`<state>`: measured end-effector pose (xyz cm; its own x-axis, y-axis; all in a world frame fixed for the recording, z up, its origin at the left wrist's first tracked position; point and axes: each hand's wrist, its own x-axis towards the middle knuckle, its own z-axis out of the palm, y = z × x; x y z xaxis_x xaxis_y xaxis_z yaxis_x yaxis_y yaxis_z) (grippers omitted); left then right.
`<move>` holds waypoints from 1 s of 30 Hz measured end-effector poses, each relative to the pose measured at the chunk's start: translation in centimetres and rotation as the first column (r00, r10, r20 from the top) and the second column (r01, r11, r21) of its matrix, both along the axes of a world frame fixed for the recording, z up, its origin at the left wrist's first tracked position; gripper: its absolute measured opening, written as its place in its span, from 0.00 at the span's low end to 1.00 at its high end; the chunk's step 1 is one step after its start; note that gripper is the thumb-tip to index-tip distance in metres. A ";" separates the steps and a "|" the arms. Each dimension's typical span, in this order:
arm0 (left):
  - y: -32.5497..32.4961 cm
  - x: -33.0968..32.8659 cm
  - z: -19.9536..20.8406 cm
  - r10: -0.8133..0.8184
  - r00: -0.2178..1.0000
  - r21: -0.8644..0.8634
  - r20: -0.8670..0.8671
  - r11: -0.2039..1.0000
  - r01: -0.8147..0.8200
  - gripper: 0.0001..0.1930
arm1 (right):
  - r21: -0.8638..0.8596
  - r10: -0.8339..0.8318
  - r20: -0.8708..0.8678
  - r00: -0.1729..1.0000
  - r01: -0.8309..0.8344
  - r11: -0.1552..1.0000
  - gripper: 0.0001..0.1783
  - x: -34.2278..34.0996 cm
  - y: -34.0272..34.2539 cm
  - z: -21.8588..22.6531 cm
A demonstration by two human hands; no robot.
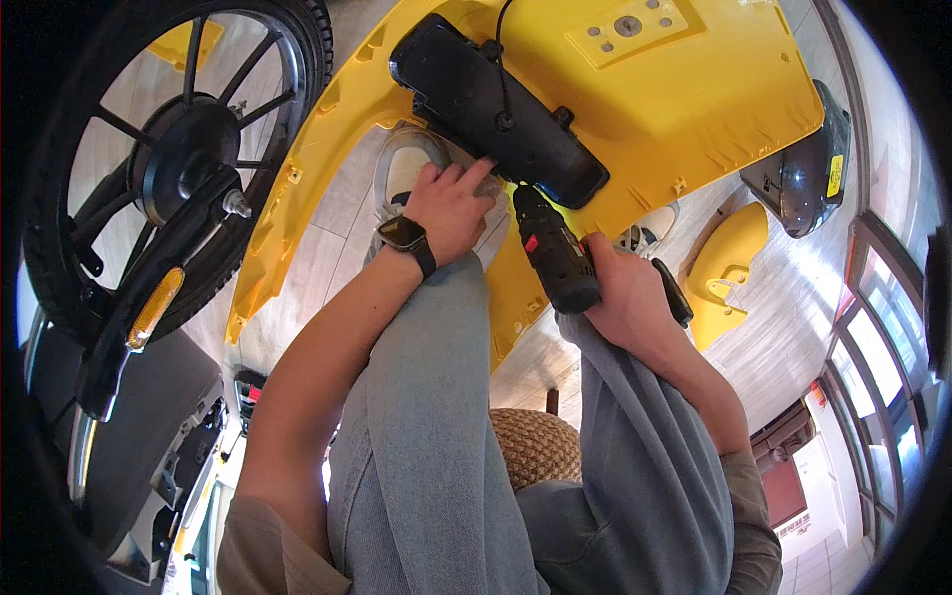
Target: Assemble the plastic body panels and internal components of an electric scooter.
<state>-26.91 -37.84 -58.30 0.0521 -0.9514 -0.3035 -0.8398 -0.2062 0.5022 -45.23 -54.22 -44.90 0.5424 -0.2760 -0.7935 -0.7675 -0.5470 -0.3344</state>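
Observation:
A large yellow plastic body panel (pixel 684 129) leans across my knees and reaches up and away. On it lies a long black plastic unit (pixel 496 109) with a thin cable. My right hand (pixel 630 293) is closed round the handle of a black cordless drill (pixel 555 253). The drill's nose meets the near edge of the black unit, and a small glow shows there. My left hand (pixel 446 208), wearing a black watch (pixel 405 234), holds that same edge with bent fingers just left of the drill. Its thumb is hidden.
A black spoked wheel (pixel 188 149) with a fork and an orange reflector (pixel 156 307) stands at the left. Right of my knees, a smaller yellow part (pixel 729 273) lies on the floor near a glossy black shell (pixel 813 164). Beneath me is a woven seat (pixel 535 446).

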 end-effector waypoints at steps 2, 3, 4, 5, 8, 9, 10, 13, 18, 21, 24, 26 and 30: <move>0.0 -0.1 0.0 -0.002 1.000 0.001 0.001 1.000 0.002 0.10 | -0.012 0.021 0.028 0.999 -0.021 1.000 0.20 -0.2 0.1 -0.2; 0.0 0.0 0.1 -0.001 1.000 0.007 -0.002 1.000 0.001 0.10 | -0.024 0.043 0.058 0.997 -0.041 0.999 0.20 -0.1 0.1 -0.2; 0.0 0.1 0.1 0.001 1.000 0.013 -0.005 1.000 -0.001 0.09 | -0.024 0.043 0.059 0.997 -0.042 0.999 0.20 -0.1 0.1 -0.2; 0.0 0.1 0.2 0.002 1.000 0.013 -0.004 1.000 -0.002 0.09 | -0.018 0.039 0.053 0.998 -0.038 0.999 0.20 0.1 0.1 -0.2; -0.1 0.1 0.2 0.016 1.000 -0.009 -0.022 1.000 -0.016 0.07 | -0.019 0.038 0.056 0.998 -0.037 0.999 0.19 -0.1 0.1 -0.3; -0.1 0.1 0.2 0.012 1.000 -0.009 -0.023 1.000 -0.012 0.07 | -0.025 0.040 0.067 0.997 -0.039 0.999 0.19 -0.1 0.2 -0.4; -0.1 0.1 0.2 0.007 1.000 -0.008 -0.024 1.000 -0.008 0.07 | -0.025 0.041 0.066 0.997 -0.039 0.999 0.19 -0.1 0.2 -0.4; -0.1 0.1 0.3 0.006 1.000 -0.006 -0.022 1.000 -0.006 0.08 | -0.028 0.047 0.083 0.995 -0.045 0.999 0.19 0.0 0.2 -0.4; 0.0 0.1 0.2 0.003 1.000 0.003 -0.010 1.000 -0.003 0.08 | -0.006 0.028 0.009 1.000 -0.028 1.000 0.22 0.3 0.1 -0.4; -0.1 0.1 0.1 0.005 1.000 0.001 -0.012 1.000 -0.004 0.08 | -0.029 0.070 0.052 0.996 -0.069 0.997 0.19 0.2 0.1 -0.5; -0.1 0.1 0.0 0.005 1.000 -0.001 -0.011 1.000 -0.005 0.07 | -0.037 0.077 0.036 0.996 -0.076 0.996 0.20 0.2 0.1 -0.6; -0.1 0.1 0.0 0.004 1.000 -0.008 -0.006 1.000 -0.004 0.07 | -0.040 0.080 0.031 0.996 -0.078 0.996 0.20 0.3 0.1 -0.6; -0.1 0.2 0.2 0.000 1.000 -0.009 0.010 1.000 0.000 0.07 | -0.033 0.084 0.022 0.996 -0.083 0.996 0.20 0.4 0.1 -0.4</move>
<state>-26.75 -37.99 -58.08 0.0547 -0.9542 -0.2942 -0.8449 -0.2013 0.4956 -44.84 -54.14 -45.33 0.5825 -0.2538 -0.7722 -0.7110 -0.6195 -0.3327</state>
